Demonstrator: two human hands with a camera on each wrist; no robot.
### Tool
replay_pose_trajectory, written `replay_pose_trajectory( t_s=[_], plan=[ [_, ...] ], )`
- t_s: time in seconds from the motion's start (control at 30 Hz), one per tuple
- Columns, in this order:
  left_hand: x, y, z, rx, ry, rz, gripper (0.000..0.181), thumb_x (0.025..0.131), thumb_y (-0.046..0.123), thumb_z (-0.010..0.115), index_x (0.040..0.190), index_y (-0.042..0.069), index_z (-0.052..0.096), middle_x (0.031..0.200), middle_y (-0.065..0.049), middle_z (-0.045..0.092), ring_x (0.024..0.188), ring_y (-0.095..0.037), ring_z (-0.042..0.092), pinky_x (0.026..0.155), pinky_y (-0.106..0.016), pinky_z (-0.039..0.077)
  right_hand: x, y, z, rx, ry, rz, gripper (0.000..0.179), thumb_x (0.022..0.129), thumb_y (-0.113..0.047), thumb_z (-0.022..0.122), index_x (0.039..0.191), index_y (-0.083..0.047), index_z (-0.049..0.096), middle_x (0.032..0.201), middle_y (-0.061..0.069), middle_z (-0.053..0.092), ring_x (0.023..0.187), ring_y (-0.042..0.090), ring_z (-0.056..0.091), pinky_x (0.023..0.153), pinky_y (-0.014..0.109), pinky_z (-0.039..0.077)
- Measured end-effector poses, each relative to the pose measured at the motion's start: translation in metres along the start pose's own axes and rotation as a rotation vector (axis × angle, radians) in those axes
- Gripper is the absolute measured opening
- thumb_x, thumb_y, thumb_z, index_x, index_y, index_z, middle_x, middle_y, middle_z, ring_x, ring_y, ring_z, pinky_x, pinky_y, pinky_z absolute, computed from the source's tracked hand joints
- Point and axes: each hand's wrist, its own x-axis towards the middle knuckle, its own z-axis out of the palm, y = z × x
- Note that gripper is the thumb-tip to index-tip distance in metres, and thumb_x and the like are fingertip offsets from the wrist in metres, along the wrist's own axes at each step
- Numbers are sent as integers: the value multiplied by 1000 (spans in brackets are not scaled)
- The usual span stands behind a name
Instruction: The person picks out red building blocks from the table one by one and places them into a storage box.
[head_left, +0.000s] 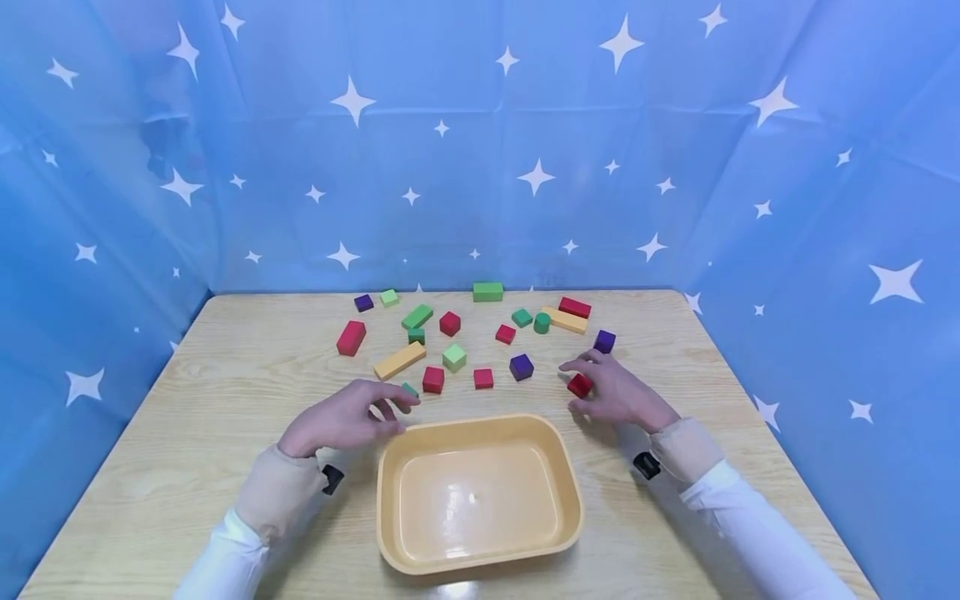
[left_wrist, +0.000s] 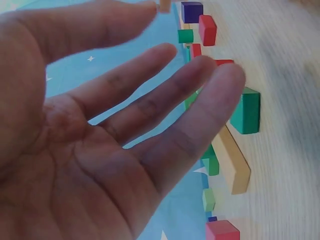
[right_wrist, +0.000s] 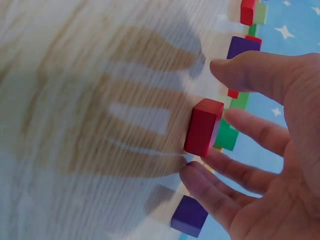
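Plainly, in the head view, the red block [head_left: 579, 385] is small, dark and box-shaped, sitting on the worktop [head_left: 187, 433] between the thumb and fingers of the right hand [head_left: 618, 392]. That hand is spread loosely around it. A purple block [head_left: 604, 340] sits just beyond the fingers. The left hand [head_left: 348, 417] reaches beside the far left corner of the tan tray [head_left: 472, 533], its fingers relaxed and holding nothing; they partly cover a small green block [head_left: 409, 388]. Near that are a yellow bar [head_left: 400, 362] and a red cube [head_left: 432, 380]. More blocks in red, green, purple and yellow are scattered across the far part of the worktop, before a blue curtain [head_left: 480, 200] with white stars.

In the left wrist view, the palm is open and the fingers extend, screening some of the blocks behind them. The green block stands just beside the nearest fingertip, with the yellow bar lying next to it.

In the right wrist view, the red block shows a bright top end and a darker long side. The thumb is apart from it; the fingers bend lightly at its far side, and whether they touch it cannot be told. The purple block is near the outermost fingers.
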Motion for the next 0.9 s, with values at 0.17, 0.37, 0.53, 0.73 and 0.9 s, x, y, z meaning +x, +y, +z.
replay_pose_trajectory(
  t_s=[0.17, 0.37, 0.53, 0.73, 0.9],
  plan=[
    [-1, 5, -5, -4, -30, 1, 30, 92, 5, 70, 122, 4, 72, 110, -10, 75, 92, -14, 70, 76, -23, 58, 4, 1, -1, 3, 22, -48, 42, 86, -15, 78, 126, -10, 71, 125, 16, 62, 109, 29, 61, 95, 48, 57],
    [-2, 9, -3, -48, -64, -12, 25, 91, -3, 67, 113, 4, 76, 100, -4, 75, 85, -10, 66, 73, -23, 57, 6, 3, 1, 6, 12, -65, 27, 88, -8, 74, 115, -8, 77, 110, 11, 65, 94, 21, 61, 88, 43, 58],
    [-3, 9, 0, -72, -56, -24, 23, 90, -4, 68, 110, 4, 77, 95, -6, 74, 80, -11, 64, 71, -23, 57, 4, 3, 4, 1, 17, -69, 26, 88, -8, 75, 113, -8, 77, 107, 10, 65, 91, 19, 60, 84, 39, 58],
    [-4, 12, 1, -58, -44, -41, 25, 90, -7, 67, 109, 4, 77, 93, -6, 74, 78, -12, 63, 67, -22, 57, 3, 2, 6, 7, 55, -117, 25, 87, -5, 74, 111, -10, 78, 104, 8, 66, 90, 18, 59, 79, 34, 56],
    [-2, 14, 3, -47, -33, -47, 24, 91, -6, 66, 109, 6, 77, 86, -1, 70, 72, -11, 62, 64, -22, 56, 1, 2, 5, 19, 72, -106, 25, 86, -6, 75, 110, -11, 79, 103, 7, 67, 89, 17, 60, 77, 33, 56]
  ],
)
